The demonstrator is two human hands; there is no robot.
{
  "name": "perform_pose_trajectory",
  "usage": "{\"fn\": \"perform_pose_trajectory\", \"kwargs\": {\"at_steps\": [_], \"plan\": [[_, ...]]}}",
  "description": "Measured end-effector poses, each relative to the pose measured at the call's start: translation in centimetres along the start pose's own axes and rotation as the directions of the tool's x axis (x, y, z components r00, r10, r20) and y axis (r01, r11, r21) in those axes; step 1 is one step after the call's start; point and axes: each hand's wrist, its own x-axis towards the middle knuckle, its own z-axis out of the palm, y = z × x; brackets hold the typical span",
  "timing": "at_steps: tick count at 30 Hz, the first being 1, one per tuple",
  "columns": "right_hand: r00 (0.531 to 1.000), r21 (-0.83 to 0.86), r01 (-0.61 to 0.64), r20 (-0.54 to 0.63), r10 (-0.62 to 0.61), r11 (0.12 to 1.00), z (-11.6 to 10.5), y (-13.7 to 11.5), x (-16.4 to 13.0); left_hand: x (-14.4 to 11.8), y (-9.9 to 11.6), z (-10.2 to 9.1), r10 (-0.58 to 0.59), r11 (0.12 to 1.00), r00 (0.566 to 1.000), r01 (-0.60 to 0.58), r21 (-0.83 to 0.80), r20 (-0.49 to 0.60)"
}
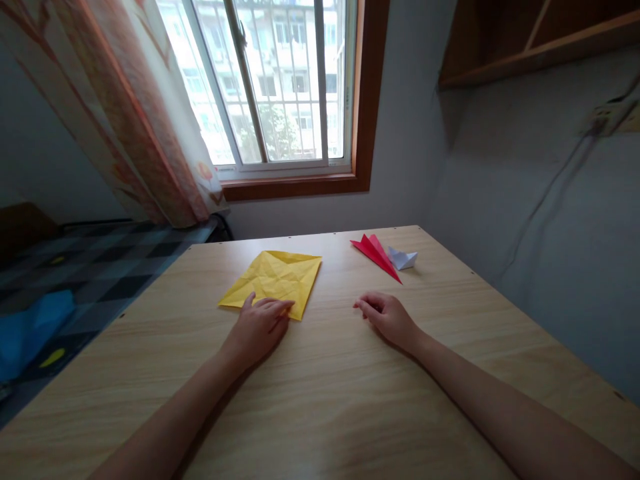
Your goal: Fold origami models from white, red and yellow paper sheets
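Note:
A creased sheet of yellow paper (277, 277), folded into a rough square, lies on the wooden table (320, 387). My left hand (263, 320) rests at its near edge, fingers stretched out over the paper and thumb apart. To the right, my right hand (387, 317) lies on the tabletop with its fingers curled in, and nothing shows in it. Beyond that hand is a red paper plane (377, 255), its point toward me. A small white paper boat (403, 258) sits right beside the plane.
Left of the table is a bed with a checked cover (125, 257), and a blue item (35, 327) lies on it. A window (280, 87) with a curtain (135, 107) is behind. A shelf (545, 53) and a cable (545, 193) are on the right wall.

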Motion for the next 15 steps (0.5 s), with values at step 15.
{"fn": "perform_pose_trajectory", "kwargs": {"at_steps": [15], "plan": [[0.995,-0.193,0.100,0.046,-0.093,0.976,0.5,0.3,-0.5,-2.0,6.1,1.2,0.384,0.900,0.915,-0.342,-0.269,0.122]]}}
